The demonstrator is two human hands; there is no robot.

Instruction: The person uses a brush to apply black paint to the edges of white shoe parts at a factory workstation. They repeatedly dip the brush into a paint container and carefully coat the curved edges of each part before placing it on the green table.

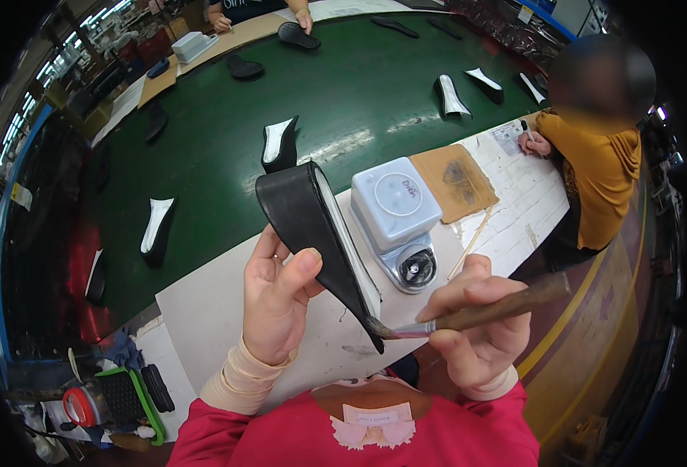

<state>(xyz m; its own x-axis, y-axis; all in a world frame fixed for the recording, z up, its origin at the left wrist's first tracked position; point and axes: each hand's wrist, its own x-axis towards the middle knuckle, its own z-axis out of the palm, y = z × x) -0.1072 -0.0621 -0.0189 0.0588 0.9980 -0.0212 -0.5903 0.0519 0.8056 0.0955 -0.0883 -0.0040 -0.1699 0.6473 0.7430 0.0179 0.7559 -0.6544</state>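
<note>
My left hand (pixel 279 282) grips a black wedge shoe sole (pixel 300 214), thumb across its black side wall. The sole is held tilted, its thick heel end far and its thin toe end near me. A white strip shows along its right face. In my right hand (pixel 476 319) a brush (pixel 499 305) with a brown wooden handle is pinched between thumb and fingers. Its bristles touch the sole near the thin toe end. Beyond my right hand stands a white plastic container (pixel 396 204) with a small round dark-filled cup (pixel 417 266) at its front.
Several wedge soles, such as one (pixel 279 144) with a white top, lie on the green table (pixel 211 132). Brown cardboard (pixel 456 183) and a thin stick (pixel 472 241) lie beyond the container. A person in mustard (pixel 604 171) works at right; another person's hand (pixel 303 19) holds a sole across the table.
</note>
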